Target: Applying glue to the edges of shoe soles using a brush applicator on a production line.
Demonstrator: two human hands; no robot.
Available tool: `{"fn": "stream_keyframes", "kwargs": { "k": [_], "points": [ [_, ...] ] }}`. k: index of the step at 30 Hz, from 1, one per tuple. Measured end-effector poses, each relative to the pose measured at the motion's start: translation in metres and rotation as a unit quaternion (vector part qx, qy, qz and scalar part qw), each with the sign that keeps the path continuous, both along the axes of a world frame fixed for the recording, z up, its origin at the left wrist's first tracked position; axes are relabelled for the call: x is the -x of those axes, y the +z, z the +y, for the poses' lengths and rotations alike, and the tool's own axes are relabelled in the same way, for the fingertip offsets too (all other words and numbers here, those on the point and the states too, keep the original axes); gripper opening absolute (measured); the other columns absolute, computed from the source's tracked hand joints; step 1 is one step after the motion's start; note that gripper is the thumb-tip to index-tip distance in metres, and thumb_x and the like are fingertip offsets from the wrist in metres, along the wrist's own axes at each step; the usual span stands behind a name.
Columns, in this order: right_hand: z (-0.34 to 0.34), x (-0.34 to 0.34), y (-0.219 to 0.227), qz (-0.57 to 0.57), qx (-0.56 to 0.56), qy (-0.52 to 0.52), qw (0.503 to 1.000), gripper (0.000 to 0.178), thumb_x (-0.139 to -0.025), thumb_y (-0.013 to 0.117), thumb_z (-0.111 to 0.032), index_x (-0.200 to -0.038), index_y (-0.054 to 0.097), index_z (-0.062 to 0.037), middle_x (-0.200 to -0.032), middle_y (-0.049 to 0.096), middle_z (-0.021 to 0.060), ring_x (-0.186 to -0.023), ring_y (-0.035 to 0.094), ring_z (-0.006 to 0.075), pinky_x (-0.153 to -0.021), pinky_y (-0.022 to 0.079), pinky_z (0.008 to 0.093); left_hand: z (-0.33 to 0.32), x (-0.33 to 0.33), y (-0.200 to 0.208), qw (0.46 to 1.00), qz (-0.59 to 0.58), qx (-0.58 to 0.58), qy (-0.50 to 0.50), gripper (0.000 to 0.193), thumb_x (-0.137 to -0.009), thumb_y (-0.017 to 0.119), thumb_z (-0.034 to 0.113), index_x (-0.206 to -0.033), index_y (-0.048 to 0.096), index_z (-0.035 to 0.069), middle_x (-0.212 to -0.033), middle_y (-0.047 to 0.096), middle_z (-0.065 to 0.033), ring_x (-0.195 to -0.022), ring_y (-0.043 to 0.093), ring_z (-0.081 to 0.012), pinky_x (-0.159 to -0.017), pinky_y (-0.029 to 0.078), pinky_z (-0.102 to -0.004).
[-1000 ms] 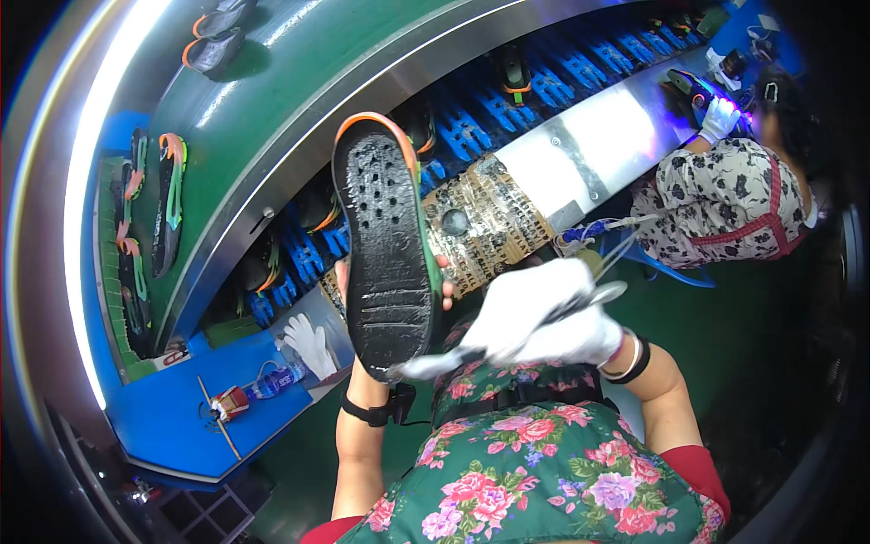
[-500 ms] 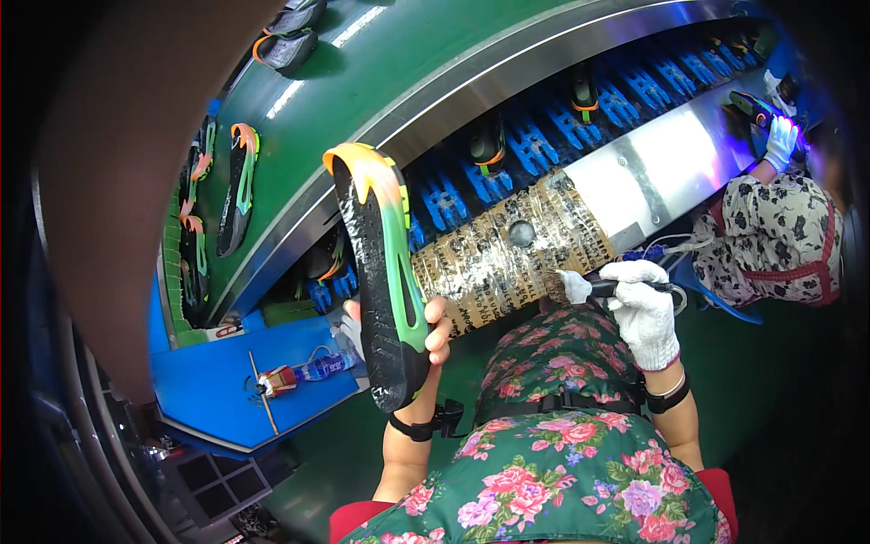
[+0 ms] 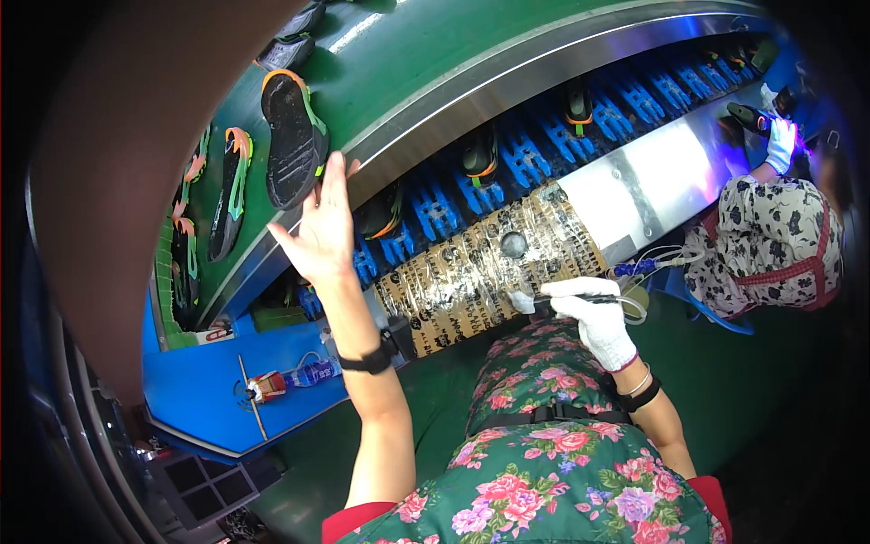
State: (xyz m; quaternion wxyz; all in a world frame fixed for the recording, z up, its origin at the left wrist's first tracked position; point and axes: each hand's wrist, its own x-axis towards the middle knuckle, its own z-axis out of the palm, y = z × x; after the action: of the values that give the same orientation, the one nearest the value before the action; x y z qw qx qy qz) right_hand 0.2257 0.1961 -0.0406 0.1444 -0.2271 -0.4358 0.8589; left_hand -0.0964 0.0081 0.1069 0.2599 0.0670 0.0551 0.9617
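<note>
A shoe sole (image 3: 292, 145) with a black inner face and an orange and green rim lies on the green conveyor belt. My bare left hand (image 3: 324, 231) is just below the sole's near end, fingers stretched and thumb spread; it appears to hold nothing. Whether a fingertip still touches the sole I cannot tell. My right hand (image 3: 594, 319), in a white glove, is closed round the dark handle of a brush (image 3: 523, 302) with a white tip. A thin clear tube runs from the handle. The brush is over the near edge of a work surface (image 3: 462, 295) covered in cardboard and clear tape.
More soles (image 3: 232, 195) lie at the belt's left. Between the metal belt edge (image 3: 435, 113) and the work surface, blue racks (image 3: 524, 154) carry several shoe pieces. A bottle (image 3: 313, 372) rests on a blue side table (image 3: 195, 399). At right, a co-worker's gloved hand (image 3: 781, 145) handles a shoe.
My left hand has carried the sole up and left onto the belt and opened. My right hand has moved slightly left and down with the brush.
</note>
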Motion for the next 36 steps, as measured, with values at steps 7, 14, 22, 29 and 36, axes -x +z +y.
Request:
{"fn": "stream_keyframes", "kwargs": {
  "k": [7,14,22,29,36],
  "points": [
    [0.001,-0.017,-0.008,-0.009,-0.009,-0.012,1.000,0.024,-0.086,0.073,0.000,-0.110,0.078,0.0031,-0.093,0.078,0.0104,-0.074,0.069,0.0120,-0.070,0.055,0.0248,-0.044,-0.043,-0.006,0.623,0.301,0.599,0.403,0.084,-0.091,0.078,0.018,-0.158,0.030,0.001,-0.148,0.046,-0.0249,-0.138,0.047,-0.0356,-0.118,0.037,-0.0492],
    [-0.008,-0.021,-0.022,0.000,-0.018,0.000,1.000,0.024,-0.088,0.073,-0.002,-0.111,0.078,0.0025,-0.094,0.078,0.0100,-0.075,0.069,0.0122,-0.071,0.056,0.0254,-0.026,0.041,0.009,0.306,0.331,0.788,0.419,0.130,-0.068,0.096,0.043,-0.164,0.017,0.003,-0.121,0.067,-0.0273,-0.109,0.068,-0.0381,-0.100,0.050,-0.0469],
    [-0.011,-0.026,-0.027,0.001,-0.016,-0.004,1.000,0.024,-0.088,0.074,-0.003,-0.111,0.078,0.0021,-0.093,0.078,0.0090,-0.077,0.070,0.0117,-0.070,0.057,0.0254,-0.024,0.087,0.011,0.247,0.328,0.802,0.433,0.137,-0.066,0.094,0.053,-0.165,0.011,0.005,-0.125,0.064,-0.0313,-0.118,0.064,-0.0458,-0.105,0.048,-0.0497],
    [0.004,-0.034,-0.026,-0.011,0.001,-0.045,0.999,0.024,-0.087,0.074,-0.001,-0.111,0.078,0.0023,-0.093,0.078,0.0095,-0.076,0.070,0.0124,-0.069,0.056,0.0248,0.044,0.005,0.015,0.439,0.447,0.651,0.428,0.101,-0.084,0.086,0.031,-0.164,0.027,0.012,-0.161,0.029,-0.0285,-0.143,0.041,-0.0397,-0.118,0.033,-0.0541],
    [0.043,-0.045,-0.028,-0.010,0.059,-0.121,0.991,0.023,-0.089,0.073,0.000,-0.111,0.077,0.0029,-0.100,0.079,0.0111,-0.080,0.071,0.0134,-0.072,0.057,0.0264,0.215,0.001,0.043,0.383,0.628,0.676,0.041,0.109,-0.080,0.086,0.045,-0.164,0.027,0.009,-0.155,0.044,-0.0259,-0.145,0.043,-0.0362,-0.119,0.035,-0.0477]
  ]
}}
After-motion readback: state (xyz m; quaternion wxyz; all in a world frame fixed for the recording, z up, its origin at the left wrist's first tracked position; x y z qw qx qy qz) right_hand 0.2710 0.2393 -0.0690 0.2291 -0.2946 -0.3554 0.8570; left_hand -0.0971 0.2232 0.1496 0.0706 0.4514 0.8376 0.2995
